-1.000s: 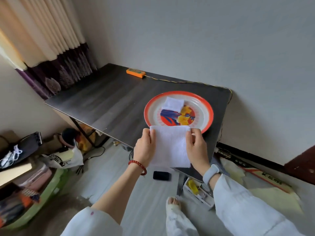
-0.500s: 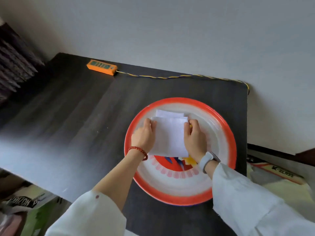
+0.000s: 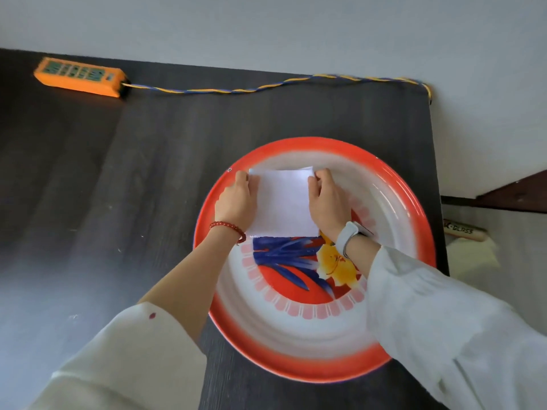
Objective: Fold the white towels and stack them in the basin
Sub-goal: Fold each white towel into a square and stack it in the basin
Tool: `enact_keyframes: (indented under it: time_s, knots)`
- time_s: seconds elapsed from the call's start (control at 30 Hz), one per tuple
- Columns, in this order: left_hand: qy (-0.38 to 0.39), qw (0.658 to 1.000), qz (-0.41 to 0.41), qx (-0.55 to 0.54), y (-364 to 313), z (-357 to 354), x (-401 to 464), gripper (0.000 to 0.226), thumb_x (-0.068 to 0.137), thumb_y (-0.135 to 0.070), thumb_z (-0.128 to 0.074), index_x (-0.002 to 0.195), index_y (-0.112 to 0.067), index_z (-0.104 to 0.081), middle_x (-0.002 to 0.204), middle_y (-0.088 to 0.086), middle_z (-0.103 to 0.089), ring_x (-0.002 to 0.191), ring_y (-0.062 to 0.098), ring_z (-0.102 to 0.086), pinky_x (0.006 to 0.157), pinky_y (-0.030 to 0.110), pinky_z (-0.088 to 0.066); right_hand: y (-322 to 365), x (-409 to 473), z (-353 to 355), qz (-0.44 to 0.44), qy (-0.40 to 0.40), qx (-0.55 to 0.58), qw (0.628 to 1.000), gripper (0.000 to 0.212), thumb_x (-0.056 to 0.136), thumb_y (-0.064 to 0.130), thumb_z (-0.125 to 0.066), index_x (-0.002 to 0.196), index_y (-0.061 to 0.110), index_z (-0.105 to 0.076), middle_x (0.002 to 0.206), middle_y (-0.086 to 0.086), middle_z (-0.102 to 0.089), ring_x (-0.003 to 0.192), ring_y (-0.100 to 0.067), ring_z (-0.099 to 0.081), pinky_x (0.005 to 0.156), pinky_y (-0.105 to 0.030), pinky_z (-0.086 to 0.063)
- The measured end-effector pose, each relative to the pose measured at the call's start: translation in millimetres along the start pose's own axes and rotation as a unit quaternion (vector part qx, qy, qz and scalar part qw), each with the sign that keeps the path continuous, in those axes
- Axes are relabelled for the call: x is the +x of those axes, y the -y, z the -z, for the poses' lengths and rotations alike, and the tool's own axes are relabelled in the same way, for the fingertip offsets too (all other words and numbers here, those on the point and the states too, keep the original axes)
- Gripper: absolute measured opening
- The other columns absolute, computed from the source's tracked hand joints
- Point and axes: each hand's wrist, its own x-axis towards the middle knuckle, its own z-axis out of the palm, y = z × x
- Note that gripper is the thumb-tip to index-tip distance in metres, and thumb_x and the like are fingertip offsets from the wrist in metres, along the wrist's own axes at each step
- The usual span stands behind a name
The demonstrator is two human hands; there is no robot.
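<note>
I've got loose white sleeves [image 3: 461,327] on both arms, the left one with a tiny dark red spot near the cuff, red bead bracelet [image 3: 229,227] on my left wrist, white-strapped smartwatch [image 3: 349,233] on my right

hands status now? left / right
Left hand: grips the left edge of the folded white towel, over the basin.
Right hand: grips the towel's right edge.

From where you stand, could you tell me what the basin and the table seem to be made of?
The basin looks like enamelled metal: glossy, with painted flowers and a red rim. The table appears to be dark wood or laminate, matt, with visible grain.
</note>
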Motion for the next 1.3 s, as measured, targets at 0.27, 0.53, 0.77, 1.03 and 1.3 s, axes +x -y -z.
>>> enact_keyframes:
  time_s: [0.27,0.53,0.77,1.03,1.3]
  knots:
    - [-0.02,1.0,0.017,0.001,2.3,-10.7,-0.1,0.028,0.098,-0.034,-0.032,0.104,-0.009,-0.042,0.089,0.022,-0.062,0.083,0.042,-0.056,0.059,0.037,-0.031,-6.2,9.8,-7.1,0.024,-0.012,-0.06,0.998,0.024,0.099,0.031,-0.033,0.102,0.012,-0.047,0.058,-0.001,-0.044,0.05,-0.019,-0.041,0.045,-0.031,-0.03]
    - [-0.042,0.999,0.016,0.028,-0.5,-13.9,-3.1,0.031,0.098,-0.036,-0.03,0.104,-0.007,-0.042,0.089,0.022,-0.063,0.083,0.043,-0.056,0.06,0.037,-0.031,-12.7,13.0,-14.4,0.047,-0.036,-0.088,0.994,0.024,0.098,0.032,-0.033,0.105,0.014,-0.047,0.054,0.007,-0.039,0.045,-0.006,-0.035,0.041,-0.023,-0.024]
    - [-0.109,0.993,-0.007,0.05,-2.5,-8.7,-12.6,0.027,0.096,-0.028,-0.038,0.111,-0.006,-0.045,0.101,0.018,-0.059,0.082,0.042,-0.057,0.055,0.038,-0.034,-7.0,3.3,-6.8,0.04,-0.071,-0.142,0.987,0.028,0.093,0.023,-0.046,0.116,0.007,-0.046,0.095,-0.013,-0.058,0.071,-0.03,-0.055,0.052,-0.033,-0.04]
    - [0.002,0.945,-0.237,0.224,9.5,-20.6,-33.4,0.052,0.096,-0.025,-0.037,0.143,-0.006,-0.026,0.153,0.011,-0.02,0.141,0.026,-0.017,0.11,0.047,-0.02,-3.9,-21.6,-5.6,0.166,0.093,-0.266,0.945,0.054,0.096,0.026,-0.037,0.145,0.009,-0.02,0.155,-0.011,-0.015,0.143,-0.024,-0.014,0.112,-0.05,-0.014]
    - [0.134,0.948,-0.198,0.209,8.7,-4.8,-24.7,0.06,0.097,-0.036,-0.03,0.147,-0.013,-0.004,0.156,0.003,0.003,0.143,0.02,0.009,0.114,0.047,-0.003,0.9,-18.2,6.1,0.099,0.187,-0.232,0.95,0.054,0.099,0.031,-0.026,0.147,0.012,-0.01,0.156,-0.009,-0.003,0.144,-0.024,0.003,0.115,-0.044,-0.001]
